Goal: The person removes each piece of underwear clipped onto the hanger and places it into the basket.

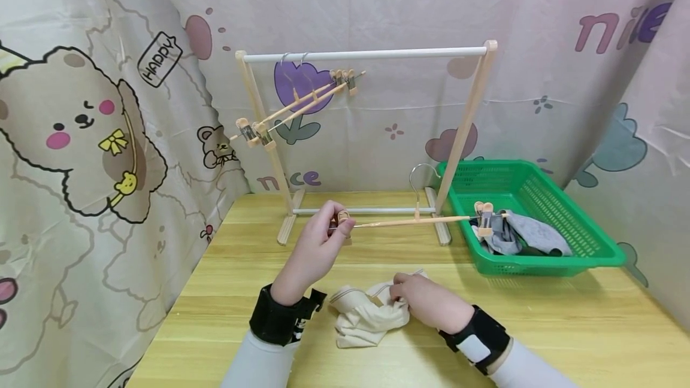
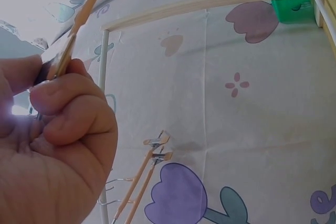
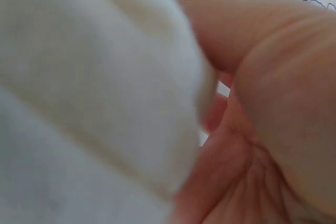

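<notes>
— What's in your left hand [image 1: 318,250]?
— I pinch a hanger's [image 1: 409,220] clip end, before the rack [image 1: 366,52].
— Your right hand [image 1: 426,299]?
— Fingers curled, gripping the cream cloth [image 1: 363,316] on the table [image 1: 566,322].

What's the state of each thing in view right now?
left hand: pinches the clip at one end of the wooden hanger, held level above the table.
right hand: grips the cream cloth, crumpled on the table.
rack: upright, two hangers hung on it.
green basket: holds grey clothes.
</notes>
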Demonstrator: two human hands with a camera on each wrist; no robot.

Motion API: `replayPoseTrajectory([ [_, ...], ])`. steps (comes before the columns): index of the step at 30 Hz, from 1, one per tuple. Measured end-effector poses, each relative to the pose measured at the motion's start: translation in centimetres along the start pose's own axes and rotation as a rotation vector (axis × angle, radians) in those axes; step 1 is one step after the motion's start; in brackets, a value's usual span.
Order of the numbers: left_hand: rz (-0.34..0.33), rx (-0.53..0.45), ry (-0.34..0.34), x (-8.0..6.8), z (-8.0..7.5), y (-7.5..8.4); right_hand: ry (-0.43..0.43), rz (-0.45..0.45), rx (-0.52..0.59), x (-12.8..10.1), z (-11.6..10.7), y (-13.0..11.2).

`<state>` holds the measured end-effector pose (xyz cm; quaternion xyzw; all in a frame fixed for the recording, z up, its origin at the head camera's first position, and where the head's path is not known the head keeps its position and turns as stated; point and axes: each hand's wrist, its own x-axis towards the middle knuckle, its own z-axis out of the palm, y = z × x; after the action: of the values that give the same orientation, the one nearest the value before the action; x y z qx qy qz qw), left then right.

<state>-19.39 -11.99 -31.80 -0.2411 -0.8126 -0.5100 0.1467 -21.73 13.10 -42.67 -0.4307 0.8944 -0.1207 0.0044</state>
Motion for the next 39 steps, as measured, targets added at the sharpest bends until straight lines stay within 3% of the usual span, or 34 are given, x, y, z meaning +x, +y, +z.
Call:
replayPoseTrajectory([
  [14, -0.003, -0.005, 0.008, 0.0, 0.1, 0.0, -0.013, 0.059, -0.007, -0.4, -2.2, 0.2],
  [21, -0.006, -0.031, 0.048, 0.1, 0.2, 0.0, 0.187, 0.021, -0.094, -0.3, -3.3, 0.4],
  [29, 0.016, -0.060, 0.114, 0.2, 0.1, -0.3, 0.459, 0.066, -0.082, -0.1, -4.4, 0.5],
  [39, 0.031, -0.099, 0.193, 0.3, -0.2, -0.3, 0.654, 0.215, -0.046, -0.9, -6.7, 1.1],
])
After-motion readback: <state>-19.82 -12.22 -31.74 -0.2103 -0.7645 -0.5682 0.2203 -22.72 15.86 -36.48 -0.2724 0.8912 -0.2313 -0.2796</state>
